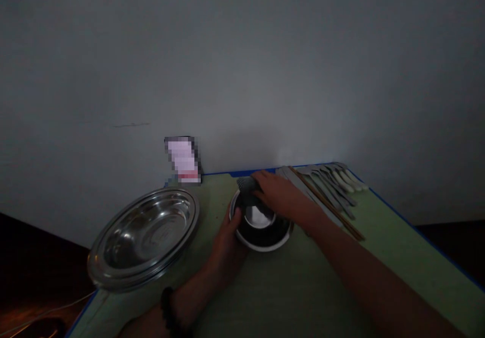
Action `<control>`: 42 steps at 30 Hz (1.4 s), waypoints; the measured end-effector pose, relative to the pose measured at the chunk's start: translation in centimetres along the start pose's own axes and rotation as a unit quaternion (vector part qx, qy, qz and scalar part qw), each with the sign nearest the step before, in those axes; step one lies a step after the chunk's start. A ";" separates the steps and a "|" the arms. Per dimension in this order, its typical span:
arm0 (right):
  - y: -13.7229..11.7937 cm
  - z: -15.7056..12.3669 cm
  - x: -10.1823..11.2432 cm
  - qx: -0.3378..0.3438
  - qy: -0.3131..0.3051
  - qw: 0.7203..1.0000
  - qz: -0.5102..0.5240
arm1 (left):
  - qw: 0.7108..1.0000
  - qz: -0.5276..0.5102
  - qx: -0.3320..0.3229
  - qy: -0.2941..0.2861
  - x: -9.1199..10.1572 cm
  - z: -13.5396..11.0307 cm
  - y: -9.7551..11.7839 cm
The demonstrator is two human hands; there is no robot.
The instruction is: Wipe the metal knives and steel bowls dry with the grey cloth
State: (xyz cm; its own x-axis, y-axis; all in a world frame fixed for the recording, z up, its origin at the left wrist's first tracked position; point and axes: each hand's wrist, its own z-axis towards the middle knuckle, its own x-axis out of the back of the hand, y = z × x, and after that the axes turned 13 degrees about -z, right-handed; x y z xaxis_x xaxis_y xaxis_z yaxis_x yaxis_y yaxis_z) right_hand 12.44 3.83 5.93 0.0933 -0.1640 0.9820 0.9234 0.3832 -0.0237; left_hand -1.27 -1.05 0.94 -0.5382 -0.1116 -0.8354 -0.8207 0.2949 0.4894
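Observation:
A shiny metal bowl [260, 218] is tilted over the middle of the table. My left hand [229, 232] grips its left rim, thumb over the edge and fingers underneath. At the bowl's far rim, my right hand [270, 189] is closed on a grey-green patterned cloth [247, 185], pressing it to the metal. Part of the cloth is hidden under the fingers. A dark beaded bracelet [168, 307] circles my left wrist.
Stacked large metal basins [144, 237] stand at the left edge of the table [288, 292]. A blurred-out phone [184, 160] leans on the wall behind. Chopsticks [329, 204], several spoons and forks [333, 181] lie at the right rear.

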 end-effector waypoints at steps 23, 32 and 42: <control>2.6 -1.3 3.8 0.097 0.027 0.990 0.098 | 0.917 0.329 -0.170 -0.149 1.6 -0.4 0.2; 0.8 -0.5 2.1 0.101 0.059 0.992 0.052 | 0.925 0.352 -0.139 -0.032 2.0 -0.3 -0.2; 2.0 0.0 2.1 -0.004 0.028 0.981 0.194 | 0.925 0.330 -0.186 -0.022 1.0 -0.8 -0.1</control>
State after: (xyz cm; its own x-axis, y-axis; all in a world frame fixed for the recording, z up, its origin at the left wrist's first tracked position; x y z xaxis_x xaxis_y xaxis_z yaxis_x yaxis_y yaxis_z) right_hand 14.46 4.28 7.97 0.4580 -0.0572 0.8871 0.8175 0.4191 -0.3950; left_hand -1.86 -1.96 0.23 -0.9443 0.0173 -0.3287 -0.3291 -0.0620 0.9422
